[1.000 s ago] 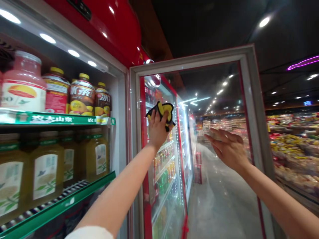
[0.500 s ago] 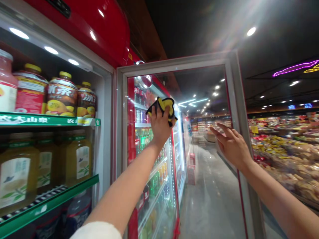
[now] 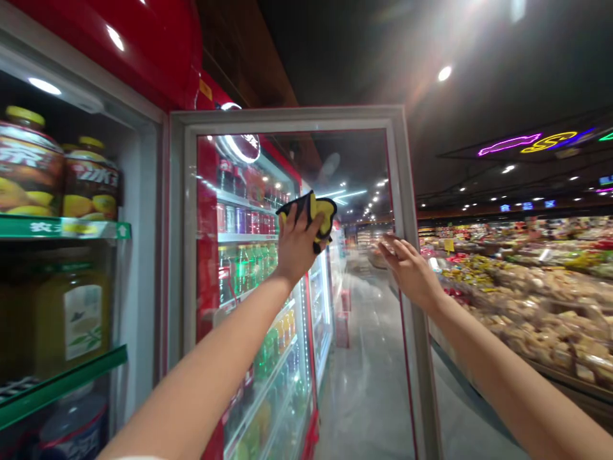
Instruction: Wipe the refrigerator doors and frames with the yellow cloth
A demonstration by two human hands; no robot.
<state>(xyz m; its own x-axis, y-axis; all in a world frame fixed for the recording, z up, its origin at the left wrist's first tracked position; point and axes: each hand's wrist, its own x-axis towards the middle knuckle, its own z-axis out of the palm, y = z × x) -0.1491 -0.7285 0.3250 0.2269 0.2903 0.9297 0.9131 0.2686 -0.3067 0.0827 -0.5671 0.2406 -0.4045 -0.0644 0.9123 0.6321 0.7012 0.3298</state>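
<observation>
A fridge's glass door [image 3: 287, 118] with a grey frame stands open in front of me. My left hand [image 3: 299, 246] presses a yellow and black cloth [image 3: 323, 214] to the pane, fingers spread over it. The cloth is bunched, with a dark edge. My right hand [image 3: 414, 271] is at the door's right frame [image 3: 407, 191], its fingers stretched toward the glass and holding nothing. Whether those fingertips touch the pane is hard to tell.
On the left, the red fridge [image 3: 163, 45] holds drink bottles [image 3: 90, 179] on green-edged shelves [image 3: 71, 383]. Through the glass a second lit drinks cooler [image 3: 253, 255] shows. Heaped packaged goods [image 3: 536, 300] lie at right, beyond a shiny grey floor [image 3: 364, 383].
My view has turned right, so the fridge sits further left. The left hand and cloth have moved rightward across the pane. My right hand is still by the door's outer edge.
</observation>
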